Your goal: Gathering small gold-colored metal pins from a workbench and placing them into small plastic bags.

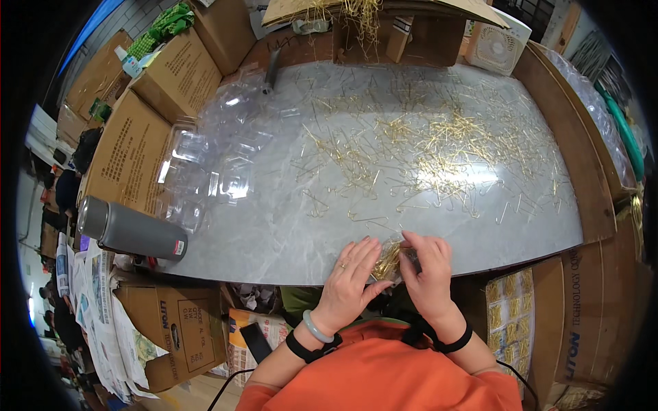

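At the table's near edge, my left hand (pixel 348 281) and my right hand (pixel 428 272) close in on a small bundle of gold wire hooks (pixel 388 262). The left fingers lie together along its left side, with the thumb at its near end. My right fingers and thumb curve against its right side. Something clear seems to wrap the bundle, but the hands hide much of it. Beyond them, many loose gold wire hooks (pixel 449 133) lie scattered over the grey marbled tabletop (pixel 274 233), thickest at the right.
Clear plastic boxes (pixel 233 181) cluster on the table's left. A grey bottle (pixel 137 229) lies at the left edge, beside cardboard boxes (pixel 130 151). A white fan (pixel 497 44) stands far right. Below right are packed gold bundles (pixel 510 318); below left, a dark phone (pixel 256 342).
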A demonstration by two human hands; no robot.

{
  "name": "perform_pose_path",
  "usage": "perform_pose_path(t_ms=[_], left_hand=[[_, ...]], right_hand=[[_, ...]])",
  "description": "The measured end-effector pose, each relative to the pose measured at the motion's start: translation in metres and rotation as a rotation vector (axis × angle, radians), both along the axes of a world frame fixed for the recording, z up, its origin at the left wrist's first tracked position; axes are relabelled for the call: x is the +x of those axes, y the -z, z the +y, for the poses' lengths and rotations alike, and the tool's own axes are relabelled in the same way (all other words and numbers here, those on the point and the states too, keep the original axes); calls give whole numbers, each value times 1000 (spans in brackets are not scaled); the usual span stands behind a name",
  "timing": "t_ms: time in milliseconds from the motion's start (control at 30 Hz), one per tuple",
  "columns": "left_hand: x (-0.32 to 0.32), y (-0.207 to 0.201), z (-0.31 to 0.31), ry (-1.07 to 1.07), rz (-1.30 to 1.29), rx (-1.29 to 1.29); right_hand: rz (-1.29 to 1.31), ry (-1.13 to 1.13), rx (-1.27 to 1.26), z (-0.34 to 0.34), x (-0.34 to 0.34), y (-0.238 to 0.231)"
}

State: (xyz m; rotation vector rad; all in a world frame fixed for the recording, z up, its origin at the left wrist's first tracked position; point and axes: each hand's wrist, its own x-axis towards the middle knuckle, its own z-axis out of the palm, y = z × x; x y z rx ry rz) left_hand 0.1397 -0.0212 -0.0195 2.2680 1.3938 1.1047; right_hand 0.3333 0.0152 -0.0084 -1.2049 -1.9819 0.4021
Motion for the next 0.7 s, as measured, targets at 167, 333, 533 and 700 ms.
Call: perform_pose_path(t_ms=[167,333,533,700], left_hand=[[-2,3,-1,2,-16,4],[-3,3,-3,-1,-33,-28],[-2,-6,-6,28,10,-8],[6,-10,-4,-36,68,-33]], right_hand=[[-133,-66,25,-2,0,-7],[-240,-161,13,-7,8,-3],[-194,-215,-48,-1,8,-14],[-127,-209,47,53,-2,-61]])
